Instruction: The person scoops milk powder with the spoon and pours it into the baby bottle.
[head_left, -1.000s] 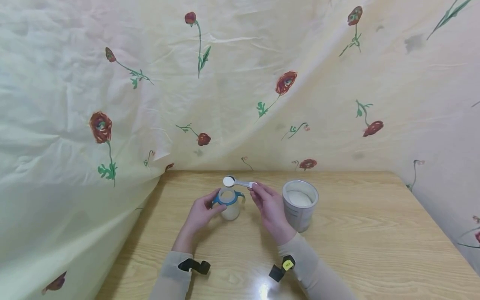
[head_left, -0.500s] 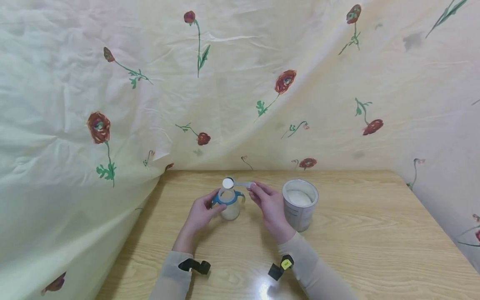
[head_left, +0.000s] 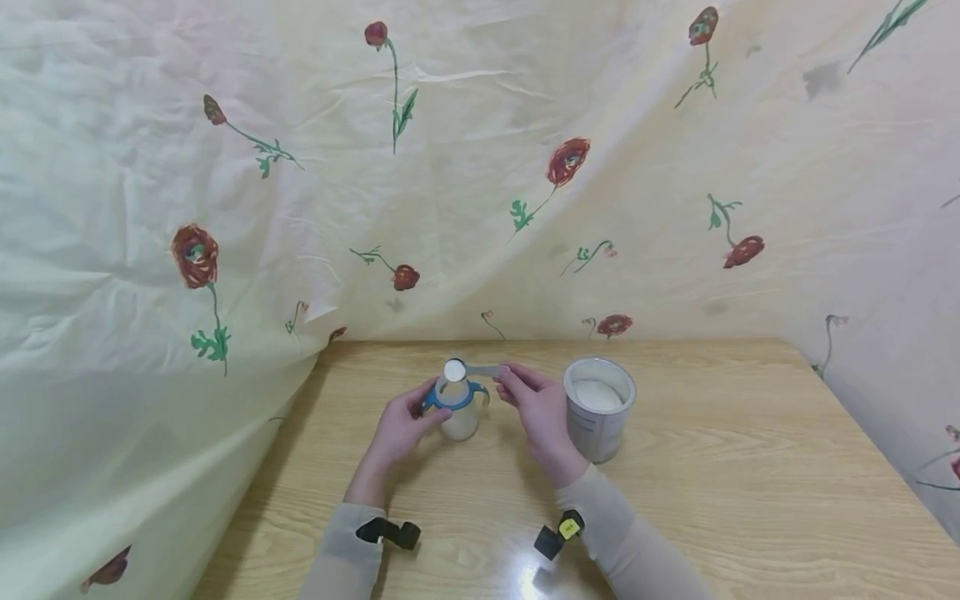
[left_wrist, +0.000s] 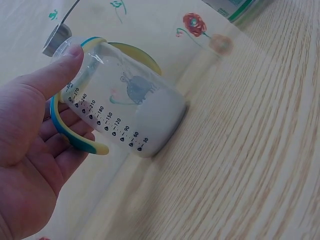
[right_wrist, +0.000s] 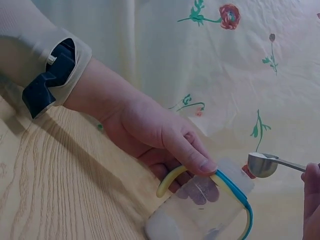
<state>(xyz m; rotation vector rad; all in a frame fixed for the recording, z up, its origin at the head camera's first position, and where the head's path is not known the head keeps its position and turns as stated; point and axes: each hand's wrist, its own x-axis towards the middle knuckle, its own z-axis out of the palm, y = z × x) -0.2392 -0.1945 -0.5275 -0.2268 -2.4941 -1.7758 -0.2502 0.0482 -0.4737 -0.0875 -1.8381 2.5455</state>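
A clear baby bottle (head_left: 460, 425) stands upright on the table, its blue-and-yellow two-handled ring round the neck. White powder (left_wrist: 160, 115) lies in its bottom. My left hand (head_left: 401, 429) grips the bottle at that ring, thumb on the near side and fingers behind. Between thumb and fingers, my right hand (head_left: 542, 417) pinches the handle of a metal measuring spoon (right_wrist: 262, 166). The spoon's bowl holds white powder and hangs over the bottle's uncapped mouth; whether it touches the rim I cannot tell.
Just right of my right hand stands an open can (head_left: 595, 433) with white powder inside. The wooden table (head_left: 750, 492) ends at a hanging flowered cloth (head_left: 465, 167) behind and on both sides. Each wrist wears a dark strapped camera.
The measuring spoon's bowl has come down slightly and a little left, closer over the bottle's mouth. The left hand and bottle stay nearly still.
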